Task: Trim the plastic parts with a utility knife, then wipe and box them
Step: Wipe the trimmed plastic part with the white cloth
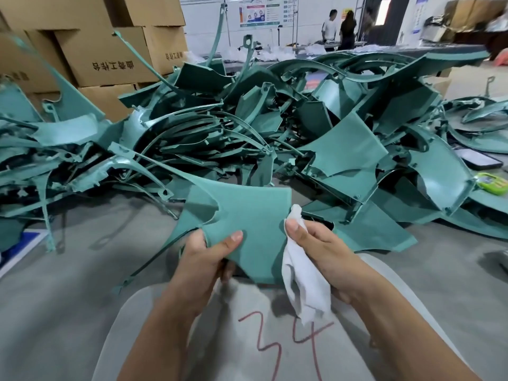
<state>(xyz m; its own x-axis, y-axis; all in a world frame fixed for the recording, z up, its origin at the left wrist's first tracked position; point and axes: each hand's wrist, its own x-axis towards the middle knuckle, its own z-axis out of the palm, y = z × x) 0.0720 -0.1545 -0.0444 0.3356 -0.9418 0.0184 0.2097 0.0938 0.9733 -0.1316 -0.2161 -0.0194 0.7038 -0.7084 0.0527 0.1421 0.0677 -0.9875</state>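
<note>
While the left hand [204, 253] pinches the green panel [247, 215], right hand [316, 243] fingers clamp a white cloth [305, 287]; panel judged light, thin, stiff-edged; grip broad edges.

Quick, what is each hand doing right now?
Left hand: closed on the green plastic part, thumb on top.
Right hand: closed on the white cloth, pressing it against the part's edge.

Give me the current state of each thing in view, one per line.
left hand: gripping the green part's lower left edge.
right hand: pinching the white cloth against the part's right edge.
green part: held up, matte face toward camera.
white cloth: bunched, hanging down.
pile of parts: heaped, tangled.
cardboard boxes: stacked, closed.
</note>
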